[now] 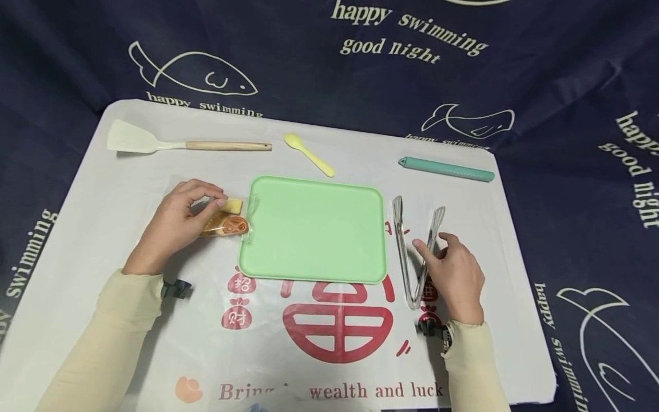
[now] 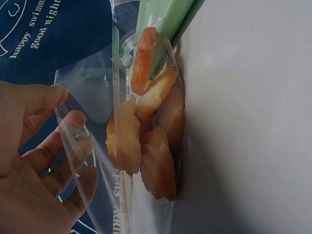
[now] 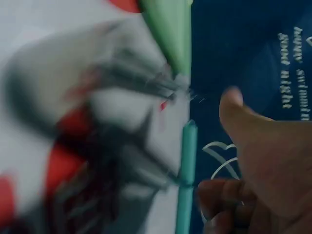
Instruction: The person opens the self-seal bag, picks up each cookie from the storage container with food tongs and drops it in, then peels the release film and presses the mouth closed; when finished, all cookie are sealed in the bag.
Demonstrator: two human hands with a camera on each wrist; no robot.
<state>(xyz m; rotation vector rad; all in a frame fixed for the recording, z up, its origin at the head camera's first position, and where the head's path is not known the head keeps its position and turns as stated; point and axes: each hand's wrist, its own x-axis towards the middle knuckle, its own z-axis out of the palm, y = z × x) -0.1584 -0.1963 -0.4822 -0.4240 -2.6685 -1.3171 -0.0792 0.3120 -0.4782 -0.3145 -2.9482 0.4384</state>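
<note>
My left hand pinches the edge of a clear plastic bag between thumb and forefinger, its other fingers loosely bent. Inside the bag are several tan and orange food-like pieces; in the head view the bag reaches over the left rim of a light green tray. Metal tongs lie spread to the right of the tray. Over their right arm is my right hand, thumb and fingers apart. The right wrist view is blurred there, and the hand appears clear of the tongs.
Behind the tray lie a white spatula with a wooden handle, a yellow spoon and a teal stick-like object. The white tabletop bears red print. Dark blue printed cloth surrounds it.
</note>
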